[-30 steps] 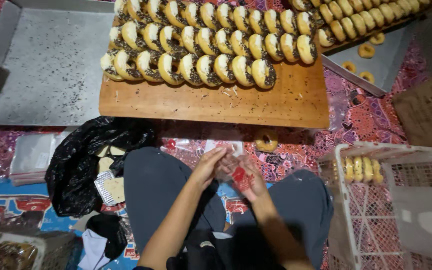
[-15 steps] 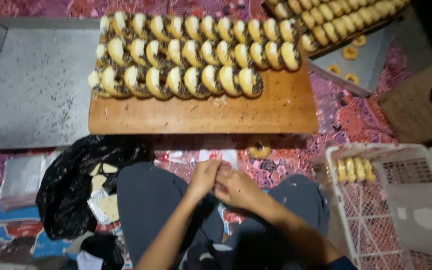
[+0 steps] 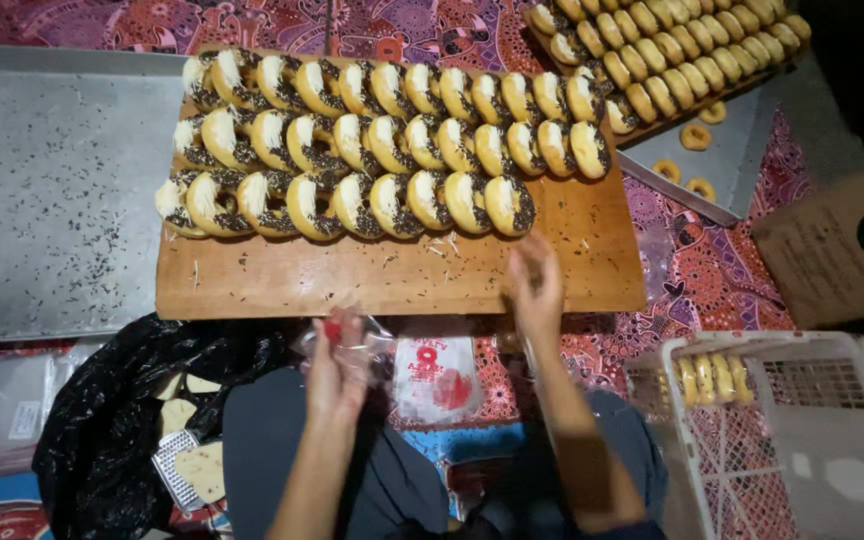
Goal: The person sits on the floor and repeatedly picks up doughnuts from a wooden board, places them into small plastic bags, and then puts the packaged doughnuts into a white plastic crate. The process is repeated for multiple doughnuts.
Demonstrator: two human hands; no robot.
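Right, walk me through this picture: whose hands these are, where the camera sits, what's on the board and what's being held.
There is no machine here. A person works with two bare hands, and the camera is worn on that person's head, so it looks straight down over their lap.

In front lies a wooden board with three rows of ring doughnuts, iced white and sprinkled dark. To its left is a metal tray; at the upper right, a second batch of plain doughnuts. A white plastic crate stands at the right, a black bag at the left.

The left hand holds a clear plastic wrapper in its grip. The right hand reaches open over the board, near the front row.
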